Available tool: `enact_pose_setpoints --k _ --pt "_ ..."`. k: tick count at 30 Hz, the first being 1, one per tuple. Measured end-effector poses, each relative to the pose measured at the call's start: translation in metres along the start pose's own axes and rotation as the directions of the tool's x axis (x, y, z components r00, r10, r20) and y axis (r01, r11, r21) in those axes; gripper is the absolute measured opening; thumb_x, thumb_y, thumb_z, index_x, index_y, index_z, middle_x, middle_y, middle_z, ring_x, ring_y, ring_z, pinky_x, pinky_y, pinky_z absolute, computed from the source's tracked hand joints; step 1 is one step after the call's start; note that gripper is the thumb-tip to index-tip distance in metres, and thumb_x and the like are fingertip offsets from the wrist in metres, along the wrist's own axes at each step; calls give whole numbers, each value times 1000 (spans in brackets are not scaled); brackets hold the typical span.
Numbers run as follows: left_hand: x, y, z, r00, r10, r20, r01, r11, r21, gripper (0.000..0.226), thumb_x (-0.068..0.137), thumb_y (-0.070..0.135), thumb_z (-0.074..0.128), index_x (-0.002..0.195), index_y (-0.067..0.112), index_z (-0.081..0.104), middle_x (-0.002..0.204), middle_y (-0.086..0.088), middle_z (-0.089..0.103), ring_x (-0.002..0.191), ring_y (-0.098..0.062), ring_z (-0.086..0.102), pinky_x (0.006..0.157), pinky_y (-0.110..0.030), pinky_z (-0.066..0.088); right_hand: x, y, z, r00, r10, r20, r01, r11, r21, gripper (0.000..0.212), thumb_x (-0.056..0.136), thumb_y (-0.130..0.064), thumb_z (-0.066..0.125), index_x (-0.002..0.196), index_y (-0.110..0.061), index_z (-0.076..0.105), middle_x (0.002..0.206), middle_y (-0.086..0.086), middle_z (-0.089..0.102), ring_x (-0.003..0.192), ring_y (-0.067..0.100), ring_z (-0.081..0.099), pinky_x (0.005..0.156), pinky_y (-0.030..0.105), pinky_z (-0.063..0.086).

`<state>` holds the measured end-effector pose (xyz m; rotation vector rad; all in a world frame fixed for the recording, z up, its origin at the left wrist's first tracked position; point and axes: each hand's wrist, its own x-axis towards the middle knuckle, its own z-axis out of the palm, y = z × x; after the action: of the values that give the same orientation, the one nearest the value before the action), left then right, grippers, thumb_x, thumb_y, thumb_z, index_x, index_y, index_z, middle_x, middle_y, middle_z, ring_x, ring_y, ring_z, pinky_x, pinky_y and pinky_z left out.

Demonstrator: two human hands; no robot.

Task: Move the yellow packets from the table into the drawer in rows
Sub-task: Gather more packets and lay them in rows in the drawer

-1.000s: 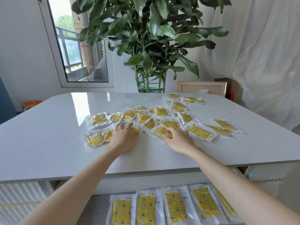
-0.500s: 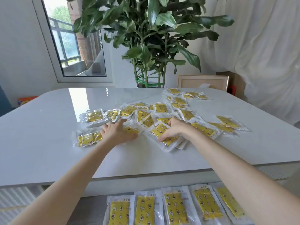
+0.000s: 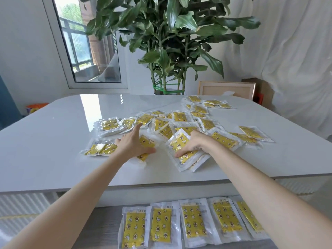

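Observation:
Several yellow packets in clear wrap lie scattered across the white table. My left hand lies flat on one packet near the table's middle, fingers stretched out. My right hand grips a small stack of packets, thumb under its near edge, lifting it at a tilt. Below the table's front edge, the open drawer holds a row of several packets side by side; my right forearm hides part of the rightmost one.
A large leafy plant stands behind the table, with a wooden frame to its right. A window is at the back left and a white curtain on the right. The table's left half is bare.
My right hand has curled round a stack of packets and drawn it toward the table's front. My left hand slid slightly nearer over its packet.

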<state>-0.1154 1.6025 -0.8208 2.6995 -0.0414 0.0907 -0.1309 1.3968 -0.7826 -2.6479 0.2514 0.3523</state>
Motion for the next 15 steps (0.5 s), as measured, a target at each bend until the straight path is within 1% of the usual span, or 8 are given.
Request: enact_pose_setpoints --k 2,4,6,8,10,12,13,15 --pt "-7 1 -1 997 60 -48 -63 996 -59 106 68 48 78 149 28 12 138 -8 51 122 -30 50 94 -40 42 -5 2 2 1000 -14 -17 15 999 46 118 64 -47 85 151 -4 16 152 9 32 136 25 38 97 32 41" --pt "-13 4 -3 991 102 -86 -111 989 -97 102 72 37 79 149 28 14 130 -11 55 114 -30 54 85 -37 46 -8 7 4 998 -40 -42 44 994 104 114 65 -44 85 150 -6 19 152 7 33 136 25 38 96 31 40" --pt "-19 8 -9 989 107 -99 -120 982 -147 94 76 28 76 149 31 16 126 -12 57 106 -30 58 76 -35 48 -13 12 6 997 -52 -61 63 977 202 109 68 -40 84 150 -8 20 152 7 33 136 25 37 96 31 39" --pt "-24 10 -16 994 73 -84 -94 953 -288 87 79 19 73 148 31 21 134 -12 51 109 -32 57 76 -34 50 -17 18 8 995 -62 -80 85 940 329 106 72 -34 82 152 -11 17 154 6 29 138 24 35 101 33 38" --pt "-29 8 -23 997 34 -69 -60 904 -424 79 82 16 71 146 29 27 142 -9 44 113 -30 54 75 -33 52 -24 22 8 993 -85 -86 116 867 485 105 73 -32 82 152 -15 16 154 4 32 136 24 39 102 35 40" --pt "-37 5 -27 999 -5 -43 -19 836 -548 71 83 17 70 143 29 33 141 -9 44 103 -23 54 64 -23 50 -34 25 9 992 -112 -59 125 778 615 103 65 -36 84 148 -18 26 145 3 45 128 23 49 103 39 44" --pt "-43 3 -29 999 -24 -29 1 794 -608 67 83 18 70 141 29 36 138 -11 47 96 -21 55 57 -18 47 -40 27 10 989 -142 -35 129 733 668 96 62 -36 84 143 -18 35 138 3 53 123 22 54 103 42 45" --pt "-60 0 -37 998 -64 7 50 714 -699 61 84 18 70 137 29 42 127 -13 54 81 -17 57 49 -13 49 -61 27 11 976 -215 17 125 627 769 69 73 -24 80 132 -14 47 124 4 64 113 21 62 102 44 47"
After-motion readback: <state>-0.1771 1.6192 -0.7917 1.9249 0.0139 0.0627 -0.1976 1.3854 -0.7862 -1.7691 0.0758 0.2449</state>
